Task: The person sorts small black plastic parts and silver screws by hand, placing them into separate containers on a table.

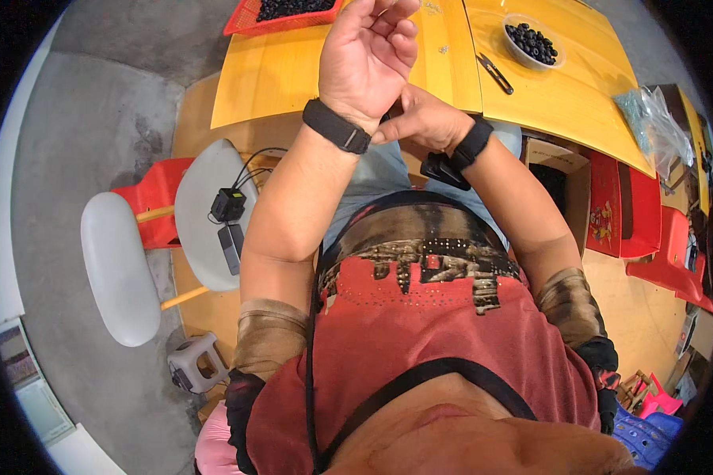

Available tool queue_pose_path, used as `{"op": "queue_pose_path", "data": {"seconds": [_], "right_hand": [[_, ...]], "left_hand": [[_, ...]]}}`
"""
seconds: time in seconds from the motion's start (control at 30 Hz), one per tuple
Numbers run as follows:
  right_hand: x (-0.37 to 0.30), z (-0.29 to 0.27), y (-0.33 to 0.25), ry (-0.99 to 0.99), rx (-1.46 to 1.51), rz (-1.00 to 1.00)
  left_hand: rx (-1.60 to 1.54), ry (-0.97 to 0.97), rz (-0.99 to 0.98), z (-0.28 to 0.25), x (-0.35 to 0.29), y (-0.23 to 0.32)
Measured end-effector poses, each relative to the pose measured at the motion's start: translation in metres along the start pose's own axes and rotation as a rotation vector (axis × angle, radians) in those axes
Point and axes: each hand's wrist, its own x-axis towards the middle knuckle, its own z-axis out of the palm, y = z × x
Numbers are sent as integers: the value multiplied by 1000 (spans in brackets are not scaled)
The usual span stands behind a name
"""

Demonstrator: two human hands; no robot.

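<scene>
My left hand (368, 59) is raised over the near edge of the yellow table (269, 83). Its palm faces up with nothing in it, and its fingers are loosely bent and apart. A black strap (337, 127) goes round that wrist. My right hand (428, 119) reaches across to the left wrist, with the thumb against it beside the strap. Its fingers close on something dark under the wrist, mostly hidden from view. Another black strap (473, 142) circles my right wrist, and a small black device (445, 170) hangs beneath it.
On the table are a red basket (242, 20) of black beads, a clear bowl (509, 49) of black beads, thread snips (495, 74) and a plastic bag (653, 123). A grey chair (202, 186) at left bears small black devices (228, 204). An open cardboard box (562, 158) stands under the table.
</scene>
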Motion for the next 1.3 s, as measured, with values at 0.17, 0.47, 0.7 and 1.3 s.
{"op": "queue_pose_path", "data": {"seconds": [0.17, 0.47, 0.7, 1.3], "right_hand": [[10, 2, 28, -137, 564, 14], [12, 3, 20, -14, 572, -38], [9, 3, 16, 136, 524, -17], [42, 18, 15, -5, 682, -166]], "left_hand": [[-43, 144, 43, 6, 1, 0], [172, 189, 181, -19, 14, 6], [557, 122, 267, -16, 21, -2], [2039, -100, 1090, 14, 20, 31]]}}
